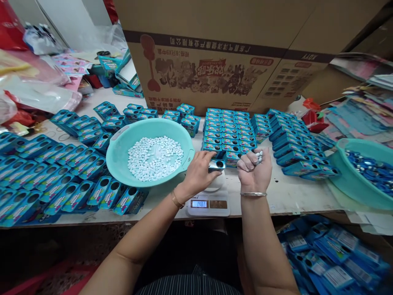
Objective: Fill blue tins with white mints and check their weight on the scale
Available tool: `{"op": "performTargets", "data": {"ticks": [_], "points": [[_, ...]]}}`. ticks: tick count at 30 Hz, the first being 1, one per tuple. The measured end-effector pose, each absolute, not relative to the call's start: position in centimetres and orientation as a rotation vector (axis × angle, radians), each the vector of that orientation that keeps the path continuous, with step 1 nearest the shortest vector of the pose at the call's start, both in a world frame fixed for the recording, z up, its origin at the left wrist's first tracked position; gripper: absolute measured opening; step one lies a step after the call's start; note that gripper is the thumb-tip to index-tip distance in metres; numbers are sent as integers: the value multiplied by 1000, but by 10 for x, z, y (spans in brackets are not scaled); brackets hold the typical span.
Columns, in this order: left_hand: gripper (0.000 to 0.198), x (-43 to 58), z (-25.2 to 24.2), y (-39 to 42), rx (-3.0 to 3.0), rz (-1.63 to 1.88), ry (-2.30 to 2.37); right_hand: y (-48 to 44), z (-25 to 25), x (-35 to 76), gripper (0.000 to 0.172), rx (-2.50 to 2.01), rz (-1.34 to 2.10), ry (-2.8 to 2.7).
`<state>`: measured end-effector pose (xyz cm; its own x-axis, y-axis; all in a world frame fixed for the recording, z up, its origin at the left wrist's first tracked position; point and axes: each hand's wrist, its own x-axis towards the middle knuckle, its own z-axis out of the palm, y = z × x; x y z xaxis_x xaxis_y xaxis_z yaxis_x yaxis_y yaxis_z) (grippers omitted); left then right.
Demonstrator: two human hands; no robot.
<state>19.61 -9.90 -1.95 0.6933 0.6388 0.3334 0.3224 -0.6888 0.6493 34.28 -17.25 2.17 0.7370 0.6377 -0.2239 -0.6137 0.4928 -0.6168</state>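
My left hand (201, 170) has its fingers and thumb around a small blue box (217, 164) with a hole in its top, held over the white scale (208, 205), whose lit display shows digits. To the right of it, my right hand (254, 170) is turned palm up, its fingers curled around some small white candies (258, 157). A turquoise basin (115, 157) holding many white candies stands left of my left hand. Rows of blue boxes (229, 131) stand just behind both hands.
More blue boxes (64, 164) cover the table's left side, and others (294, 143) stand right. A large cardboard box (221, 24) stands behind. At the right is a second turquoise basin (353, 184) with blue parts. Below the table edge, blue boxes (331, 250) lie piled.
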Motion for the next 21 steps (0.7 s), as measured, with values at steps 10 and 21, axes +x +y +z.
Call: {"op": "performTargets", "data": {"ticks": [10, 21], "points": [[39, 173, -34, -118, 2517, 1070, 785, -185, 14, 347, 36, -722, 771, -24], [43, 200, -41, -129, 2552, 864, 723, -161, 19, 337, 43, -742, 800, -31]]}}
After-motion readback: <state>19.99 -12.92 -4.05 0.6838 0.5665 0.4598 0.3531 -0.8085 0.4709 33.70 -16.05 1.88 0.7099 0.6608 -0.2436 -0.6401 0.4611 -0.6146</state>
